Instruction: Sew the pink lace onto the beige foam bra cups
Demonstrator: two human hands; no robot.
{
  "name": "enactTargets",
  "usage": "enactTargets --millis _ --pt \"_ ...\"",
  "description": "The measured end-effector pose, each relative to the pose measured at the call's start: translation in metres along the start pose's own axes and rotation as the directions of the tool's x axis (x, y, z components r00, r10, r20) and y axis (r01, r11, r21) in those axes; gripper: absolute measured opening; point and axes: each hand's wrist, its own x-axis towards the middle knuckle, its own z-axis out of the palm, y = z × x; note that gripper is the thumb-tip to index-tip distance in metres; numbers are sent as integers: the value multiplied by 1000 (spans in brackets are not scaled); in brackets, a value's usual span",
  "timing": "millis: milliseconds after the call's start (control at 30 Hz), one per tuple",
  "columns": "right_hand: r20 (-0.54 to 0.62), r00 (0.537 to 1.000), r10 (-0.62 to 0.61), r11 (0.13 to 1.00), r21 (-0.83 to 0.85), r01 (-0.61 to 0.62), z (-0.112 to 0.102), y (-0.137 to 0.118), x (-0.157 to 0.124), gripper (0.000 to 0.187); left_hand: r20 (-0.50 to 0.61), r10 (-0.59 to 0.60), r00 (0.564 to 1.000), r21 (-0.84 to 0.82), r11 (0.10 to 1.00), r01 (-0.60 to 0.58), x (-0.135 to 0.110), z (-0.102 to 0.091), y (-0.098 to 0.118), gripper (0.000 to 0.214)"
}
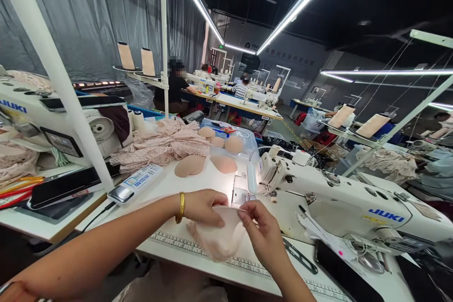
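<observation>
A pale beige piece of fabric (224,233), cup-shaped with a gathered lower edge, is stretched between my two hands just above the front of the table. My left hand (205,205), with a gold bracelet at the wrist, grips its left upper part. Thumb and fingers of my right hand (260,226) pinch its upper right edge. Behind my hands stands a white sewing machine (318,188), its needle area lit. Beige bra cups (191,166) lie on the table beyond my left hand.
Lace fabric (166,144) is heaped at the back left. A white power bank (134,184) with a cable lies left. Rulers (177,240) run along the front edge. A black phone (343,273) lies at right. Thread cones (126,55) stand on a rack. Other people sit at machines farther back.
</observation>
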Motion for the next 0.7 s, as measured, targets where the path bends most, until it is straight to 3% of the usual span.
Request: enactTargets --millis 67,133,200,267,300,367,467,600,700 --pt "-144 986 -83 993 -91 70 -1 -5 -1 19 -158 18 987 84 996 -5 1 -6 -2 18" --pt "-205 967 -154 980 -154 123 2 -5 -1 14 -327 70 942 171 985 -14 -1 -11 -3 10" --pt "-190 961 -203 971 -165 173 8 2 0 12 -452 126 883 250 968 -11 -5 -16 -5 7" --pt "-127 963 -239 959 -187 214 13 17 4 14 -481 230 846 410 912 -15 -10 -17 -12 9" --pt "-73 965 -250 948 -223 229 14 28 7 17 -444 289 848 518 855 -20 -13 -16 -16 10" --pt "71 963 -260 910 -314 269 13 50 13 26 -257 373 891 713 696 -86 -16 -9 -26 11" --pt "265 930 -254 868 -363 340 1 76 20 33 19 392 920 783 566 -257 -10 8 -35 20" --pt "368 897 -243 870 -327 370 -21 89 26 32 88 523 848 791 481 -379 29 30 -32 19" --pt "427 873 -236 868 -311 387 -36 93 32 39 103 488 867 833 435 -343 64 40 -32 21"
